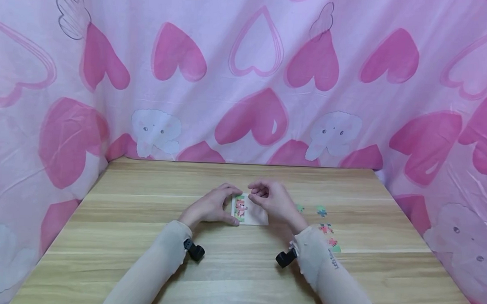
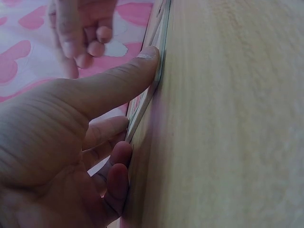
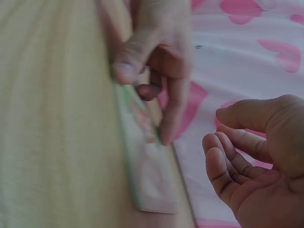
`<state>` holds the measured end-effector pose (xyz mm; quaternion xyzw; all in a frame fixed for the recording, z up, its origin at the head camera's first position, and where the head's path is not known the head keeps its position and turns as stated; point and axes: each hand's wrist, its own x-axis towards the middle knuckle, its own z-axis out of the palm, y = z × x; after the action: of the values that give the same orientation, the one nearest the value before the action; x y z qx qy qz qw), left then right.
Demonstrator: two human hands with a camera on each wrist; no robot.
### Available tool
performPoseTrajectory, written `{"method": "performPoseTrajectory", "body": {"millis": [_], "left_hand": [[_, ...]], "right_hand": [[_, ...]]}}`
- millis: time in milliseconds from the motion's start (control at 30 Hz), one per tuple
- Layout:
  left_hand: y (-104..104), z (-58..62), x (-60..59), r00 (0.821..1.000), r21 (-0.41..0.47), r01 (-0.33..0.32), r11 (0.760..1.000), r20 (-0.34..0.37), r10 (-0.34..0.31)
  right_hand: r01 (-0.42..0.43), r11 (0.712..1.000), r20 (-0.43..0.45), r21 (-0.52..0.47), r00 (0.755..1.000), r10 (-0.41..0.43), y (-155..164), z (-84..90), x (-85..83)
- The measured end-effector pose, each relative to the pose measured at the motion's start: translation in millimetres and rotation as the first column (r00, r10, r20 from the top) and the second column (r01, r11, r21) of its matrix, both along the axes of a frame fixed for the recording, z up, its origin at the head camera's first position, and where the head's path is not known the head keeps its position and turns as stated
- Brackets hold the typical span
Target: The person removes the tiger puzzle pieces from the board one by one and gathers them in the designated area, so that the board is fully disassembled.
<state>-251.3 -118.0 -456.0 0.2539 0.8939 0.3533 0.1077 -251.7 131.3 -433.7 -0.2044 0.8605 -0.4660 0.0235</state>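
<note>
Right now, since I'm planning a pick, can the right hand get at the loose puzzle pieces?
Probably yes: the right hand looks empty, and the loose puzzle pieces lie on the table to its right, nothing visible atop them.

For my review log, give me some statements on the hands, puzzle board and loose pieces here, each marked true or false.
1. The left hand holds the puzzle board. True.
2. The right hand grips the board's right edge. False: it hovers over the board, with no piece visible in its fingers.
3. A cartoon picture shows on the board's left part. True.
4. All the loose pieces lie left of the board. False: they lie to its right.
5. The tabletop is wood-grained. True.
</note>
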Motion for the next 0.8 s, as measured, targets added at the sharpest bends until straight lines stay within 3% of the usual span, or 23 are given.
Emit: {"method": "performPoseTrajectory", "body": {"millis": [300,567,800], "left_hand": [[1.3,-0.6,-0.2,1.000,-0.003,0.000,1.000,0.005,0.000],[1.3,2.0,-0.1,1.000,0.005,-0.002,1.000,0.004,0.002],[-0.1,0.6,-0.2,1.000,0.000,-0.003,1.000,0.007,0.003]], "right_hand": [[-0.018,1.000,0.100,0.014,0.995,0.017,-11.4,-20.4,1.2],[-0.022,0.999,0.041,0.035,0.999,0.021,-13.3,-33.3,-1.3],[0.004,0.999,0.059,0.032,0.998,-0.006,-13.2,-40.1,-2.3]]}}
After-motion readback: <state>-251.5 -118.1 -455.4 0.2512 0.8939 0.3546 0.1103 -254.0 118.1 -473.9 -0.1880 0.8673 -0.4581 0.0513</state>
